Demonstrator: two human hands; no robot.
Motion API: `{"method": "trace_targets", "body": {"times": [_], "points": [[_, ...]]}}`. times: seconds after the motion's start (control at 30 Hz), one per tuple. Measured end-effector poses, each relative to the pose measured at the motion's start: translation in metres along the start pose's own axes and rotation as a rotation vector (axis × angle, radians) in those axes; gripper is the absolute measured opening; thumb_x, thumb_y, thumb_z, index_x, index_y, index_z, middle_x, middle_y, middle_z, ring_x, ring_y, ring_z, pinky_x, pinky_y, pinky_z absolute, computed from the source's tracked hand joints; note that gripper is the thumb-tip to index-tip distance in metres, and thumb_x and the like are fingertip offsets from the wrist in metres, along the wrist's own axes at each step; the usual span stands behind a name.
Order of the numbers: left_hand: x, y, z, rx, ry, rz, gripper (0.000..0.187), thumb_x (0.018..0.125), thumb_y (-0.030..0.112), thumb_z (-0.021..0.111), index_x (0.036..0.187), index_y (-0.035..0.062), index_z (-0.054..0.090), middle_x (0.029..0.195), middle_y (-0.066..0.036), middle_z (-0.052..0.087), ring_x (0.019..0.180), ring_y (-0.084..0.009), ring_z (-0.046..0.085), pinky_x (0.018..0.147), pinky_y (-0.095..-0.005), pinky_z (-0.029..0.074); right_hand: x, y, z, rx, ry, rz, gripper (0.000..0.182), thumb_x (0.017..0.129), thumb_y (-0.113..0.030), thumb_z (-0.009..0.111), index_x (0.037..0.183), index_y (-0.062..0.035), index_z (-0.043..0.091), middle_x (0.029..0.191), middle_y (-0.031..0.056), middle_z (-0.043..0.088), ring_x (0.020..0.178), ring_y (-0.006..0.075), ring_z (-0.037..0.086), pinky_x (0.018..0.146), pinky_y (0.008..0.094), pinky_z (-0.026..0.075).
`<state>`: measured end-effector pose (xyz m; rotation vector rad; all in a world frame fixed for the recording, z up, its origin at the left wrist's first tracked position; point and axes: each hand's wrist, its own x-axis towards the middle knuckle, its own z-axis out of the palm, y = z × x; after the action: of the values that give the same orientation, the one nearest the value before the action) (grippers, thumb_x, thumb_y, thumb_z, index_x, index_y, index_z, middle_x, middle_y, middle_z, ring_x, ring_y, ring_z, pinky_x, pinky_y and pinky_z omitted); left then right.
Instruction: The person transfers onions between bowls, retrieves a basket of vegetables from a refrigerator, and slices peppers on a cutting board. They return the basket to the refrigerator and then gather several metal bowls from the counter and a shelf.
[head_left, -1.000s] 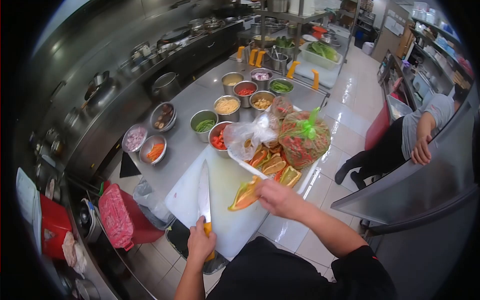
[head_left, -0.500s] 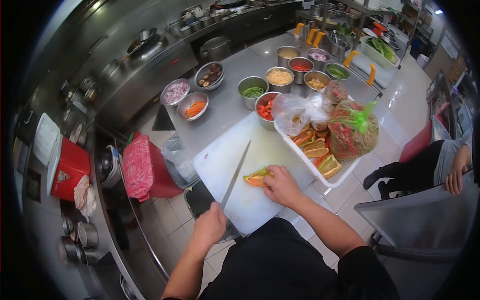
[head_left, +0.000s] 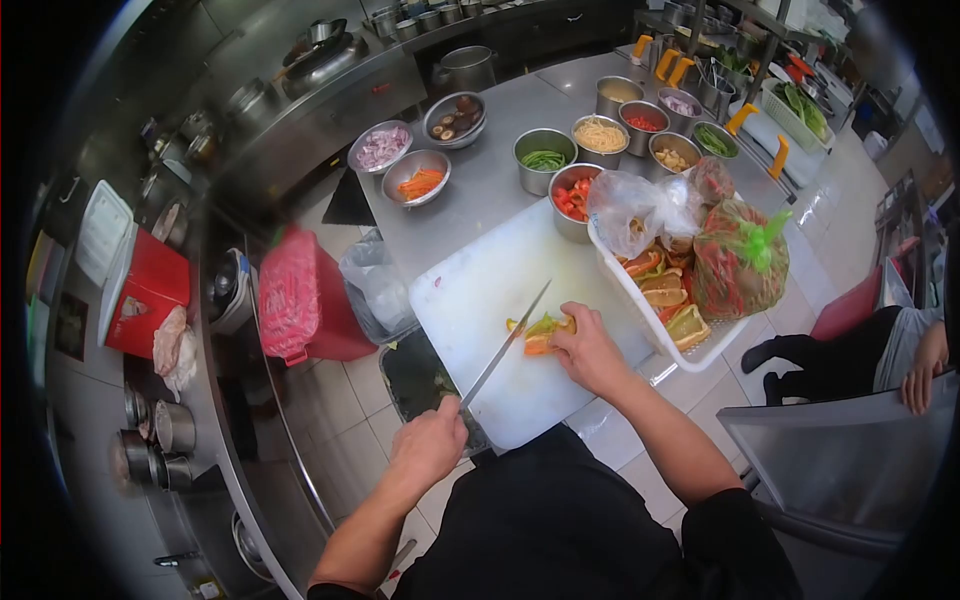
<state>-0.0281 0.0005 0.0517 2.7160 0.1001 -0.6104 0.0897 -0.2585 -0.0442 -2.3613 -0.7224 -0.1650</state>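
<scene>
My left hand (head_left: 430, 440) is closed around the handle of a long kitchen knife (head_left: 492, 366). Its blade crosses one end of a bell pepper piece (head_left: 541, 337), with a small bit of pepper showing on the blade's left side. The fingers of my right hand (head_left: 592, 350) press on the other end of the pepper and hold it against the white cutting board (head_left: 470, 290). Beside the board, a white plastic basket (head_left: 637, 310) holds halved peppers (head_left: 665, 291) and knotted plastic bags (head_left: 738, 260).
Behind the board stand metal cups of cut food, including red pepper pieces (head_left: 573, 198) and green strips (head_left: 543, 160). Bowls of carrot (head_left: 419, 183), onion (head_left: 382, 146) and mushrooms (head_left: 455, 117) sit farther left. A red bin (head_left: 318, 300) is at left; another person's hand (head_left: 925, 380) is at right.
The knife blade has moved from beside the pepper onto its left end. My right hand still holds the pepper. The whole view has shifted, so the table appears farther right.
</scene>
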Motion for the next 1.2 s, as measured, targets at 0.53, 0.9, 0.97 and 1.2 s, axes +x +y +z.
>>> {"method": "trace_targets", "body": {"times": [0.53, 0.9, 0.97, 1.2], "points": [[-0.006, -0.004, -0.011, 0.085, -0.072, 0.04, 0.022, 0.097, 0.026, 0.05, 0.105, 0.005, 0.051, 0.087, -0.024, 0.067, 0.083, -0.0458, 0.066, 0.074, -0.0562, 0.053, -0.007, 0.017, 0.0, 0.023, 0.02, 0.001, 0.013, 0.083, -0.001, 0.058, 0.092, -0.003, 0.066, 0.12, 0.0181, 0.055, 0.103, 0.0345, 0.062, 0.084, 0.0415, 0.054], [0.015, 0.006, 0.003, 0.083, -0.174, 0.024, 0.025, 0.099, 0.026, 0.045, 0.109, 0.0043, 0.05, 0.096, -0.028, 0.066, 0.089, -0.0474, 0.066, 0.079, -0.0563, 0.051, 0.001, 0.024, -0.002, -0.046, 0.032, -0.03, 0.016, 0.081, -0.001, 0.061, 0.094, -0.0055, 0.069, 0.094, 0.0107, 0.058, 0.088, 0.0298, 0.063, 0.075, 0.0399, 0.053], [0.013, 0.008, 0.007, 0.085, -0.164, 0.018, 0.025, 0.098, 0.026, 0.045, 0.109, 0.0041, 0.05, 0.095, -0.028, 0.066, 0.089, -0.0474, 0.066, 0.08, -0.0562, 0.051, 0.001, 0.024, -0.001, -0.048, 0.029, -0.037, 0.016, 0.081, -0.001, 0.061, 0.094, -0.0054, 0.069, 0.093, 0.0106, 0.058, 0.088, 0.03, 0.063, 0.076, 0.0399, 0.053], [0.052, 0.01, 0.013, 0.008, -0.225, 0.013, 0.026, 0.098, 0.023, 0.044, 0.114, 0.004, 0.051, 0.094, -0.03, 0.067, 0.093, -0.0476, 0.065, 0.084, -0.0561, 0.05, 0.001, 0.019, -0.002, -0.04, 0.024, -0.04, 0.012, 0.08, -0.003, 0.062, 0.09, -0.0047, 0.068, 0.101, 0.0142, 0.059, 0.093, 0.0334, 0.061, 0.081, 0.0429, 0.051]]}}
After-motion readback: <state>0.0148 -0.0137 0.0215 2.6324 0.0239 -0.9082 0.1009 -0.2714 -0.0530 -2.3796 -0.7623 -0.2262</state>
